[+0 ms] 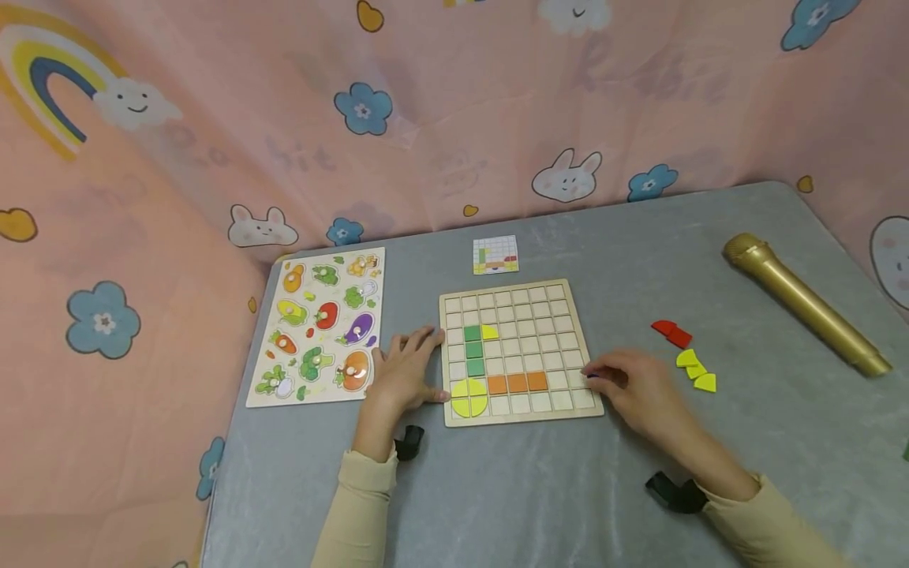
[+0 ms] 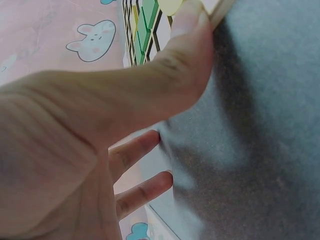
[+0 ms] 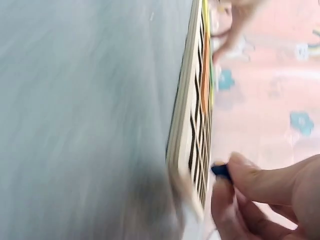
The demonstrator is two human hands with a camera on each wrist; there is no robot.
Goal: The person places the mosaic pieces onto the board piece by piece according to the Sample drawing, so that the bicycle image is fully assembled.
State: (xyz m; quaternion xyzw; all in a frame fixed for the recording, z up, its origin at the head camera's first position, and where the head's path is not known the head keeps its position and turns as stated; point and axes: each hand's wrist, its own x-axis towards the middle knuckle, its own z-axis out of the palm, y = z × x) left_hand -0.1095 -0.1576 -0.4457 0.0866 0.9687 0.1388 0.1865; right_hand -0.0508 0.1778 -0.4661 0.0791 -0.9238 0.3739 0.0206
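A small dark blue piece is at the right edge of a square pale wooden grid board, pinched between thumb and fingers of the right hand. Green square tiles and orange square tiles sit in cells. The left hand, fingers spread apart, touches the board's left edge. Rightward lie loose red flat pieces and a golden microphone.

Grey table, grid board, golden microphone
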